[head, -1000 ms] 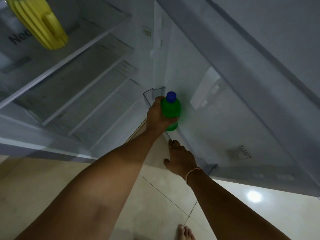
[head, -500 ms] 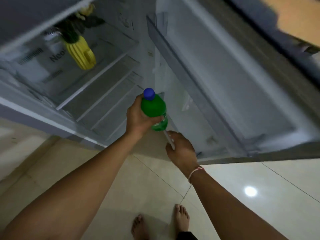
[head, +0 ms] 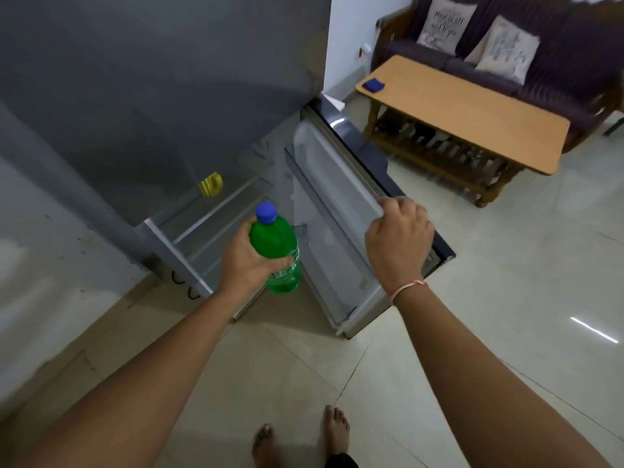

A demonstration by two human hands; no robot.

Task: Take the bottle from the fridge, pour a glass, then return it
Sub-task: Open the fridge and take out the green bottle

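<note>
Nearest me, the left hand [head: 248, 261] is wrapped round the green bottle [head: 278, 251], which stands about upright, its blue cap [head: 266, 212] above the fingers and its base below them, clear of the fridge [head: 189, 231]. Level with it and off to its right, the right hand [head: 398, 236] curls over the top edge of the open fridge door [head: 337, 211], gripping it. The door stands between the two hands, so I'd judge the right is the one placed to swing it shut. Well beyond that hand stands a wooden table [head: 472, 106]; no glass shows.
</note>
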